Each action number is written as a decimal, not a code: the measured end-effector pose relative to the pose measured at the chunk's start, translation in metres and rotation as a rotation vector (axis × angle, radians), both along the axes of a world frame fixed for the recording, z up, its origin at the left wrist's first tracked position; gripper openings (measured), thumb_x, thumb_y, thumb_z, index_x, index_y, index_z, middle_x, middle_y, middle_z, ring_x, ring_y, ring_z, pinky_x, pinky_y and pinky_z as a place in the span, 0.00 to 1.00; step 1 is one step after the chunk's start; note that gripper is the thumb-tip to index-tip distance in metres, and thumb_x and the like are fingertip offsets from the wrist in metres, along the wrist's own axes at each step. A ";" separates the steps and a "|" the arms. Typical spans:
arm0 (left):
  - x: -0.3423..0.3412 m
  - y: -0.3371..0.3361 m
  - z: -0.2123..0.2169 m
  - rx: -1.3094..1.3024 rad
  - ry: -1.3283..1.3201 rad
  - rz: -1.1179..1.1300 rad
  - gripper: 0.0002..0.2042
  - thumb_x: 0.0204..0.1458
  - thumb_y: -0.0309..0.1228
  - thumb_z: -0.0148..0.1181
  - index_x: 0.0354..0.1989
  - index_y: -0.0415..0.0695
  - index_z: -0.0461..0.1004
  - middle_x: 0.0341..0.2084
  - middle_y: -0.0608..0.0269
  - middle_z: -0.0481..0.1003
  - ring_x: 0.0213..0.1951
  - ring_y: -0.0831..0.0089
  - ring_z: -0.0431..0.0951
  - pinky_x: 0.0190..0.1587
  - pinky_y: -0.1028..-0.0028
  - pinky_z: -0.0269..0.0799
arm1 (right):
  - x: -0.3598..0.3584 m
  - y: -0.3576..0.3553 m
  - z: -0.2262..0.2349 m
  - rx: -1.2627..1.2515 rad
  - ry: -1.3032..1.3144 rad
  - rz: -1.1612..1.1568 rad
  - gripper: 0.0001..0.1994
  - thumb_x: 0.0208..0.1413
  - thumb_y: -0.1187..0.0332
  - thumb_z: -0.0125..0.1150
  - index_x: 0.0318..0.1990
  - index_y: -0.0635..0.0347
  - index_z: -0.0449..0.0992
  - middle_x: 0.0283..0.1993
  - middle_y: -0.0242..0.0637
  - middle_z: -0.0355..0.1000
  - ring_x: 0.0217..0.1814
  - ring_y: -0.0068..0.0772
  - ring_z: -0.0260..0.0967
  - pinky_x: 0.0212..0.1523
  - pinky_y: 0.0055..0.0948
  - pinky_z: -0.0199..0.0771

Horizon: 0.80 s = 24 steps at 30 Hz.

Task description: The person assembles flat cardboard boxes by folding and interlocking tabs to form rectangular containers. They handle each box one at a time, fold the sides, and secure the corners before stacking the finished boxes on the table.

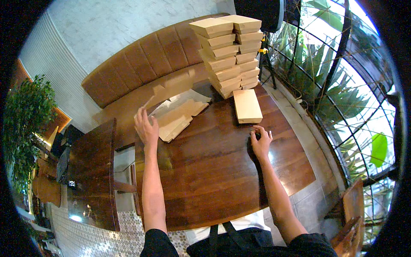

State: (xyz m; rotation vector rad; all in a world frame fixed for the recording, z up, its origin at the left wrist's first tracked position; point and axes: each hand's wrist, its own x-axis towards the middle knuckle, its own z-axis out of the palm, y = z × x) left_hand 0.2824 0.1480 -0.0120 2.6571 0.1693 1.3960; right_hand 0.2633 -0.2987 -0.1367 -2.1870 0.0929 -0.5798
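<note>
My left hand (147, 128) is raised at the left side of the dark wooden table (205, 171), its fingers closed at the edge of a flat cardboard box blank (173, 84) smeared by motion. Under and beside that blank lies a pile of unfolded brown box blanks (182, 118), pale on their inner faces. My right hand (261, 141) hovers over the table with its fingers loosely bent and apart, holding nothing. Just beyond its fingertips a folded, closed cardboard box (247, 106) lies flat, apart from the hand.
Behind the single box, two tall side-by-side stacks of closed boxes (229, 58) stand at the table's far edge. A brown padded bench (141, 60) runs along the wall. A second wooden table (92, 180) is at the left, and a gridded window (342, 85) at the right.
</note>
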 end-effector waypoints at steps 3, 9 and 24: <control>-0.017 -0.010 0.029 0.000 -0.120 0.044 0.20 0.61 0.29 0.57 0.61 0.39 0.75 0.64 0.57 0.72 0.65 0.52 0.68 0.66 0.52 0.64 | 0.001 0.001 0.002 -0.001 -0.002 -0.006 0.12 0.65 0.63 0.63 0.54 0.48 0.78 0.51 0.33 0.81 0.58 0.39 0.75 0.81 0.56 0.41; -0.121 -0.051 -0.007 0.144 0.086 -0.078 0.15 0.63 0.29 0.59 0.56 0.40 0.78 0.57 0.55 0.76 0.61 0.49 0.71 0.67 0.48 0.60 | -0.003 -0.003 0.000 0.044 -0.161 -0.004 0.13 0.62 0.69 0.66 0.54 0.54 0.80 0.43 0.39 0.81 0.52 0.37 0.78 0.70 0.44 0.63; -0.324 -0.079 -0.055 -0.140 0.943 -0.674 0.06 0.46 0.22 0.64 0.23 0.49 0.82 0.55 0.69 0.83 0.65 0.61 0.75 0.70 0.51 0.61 | 0.000 0.005 0.024 0.097 -0.150 -0.096 0.40 0.52 0.61 0.77 0.70 0.61 0.64 0.68 0.52 0.64 0.73 0.56 0.58 0.73 0.51 0.57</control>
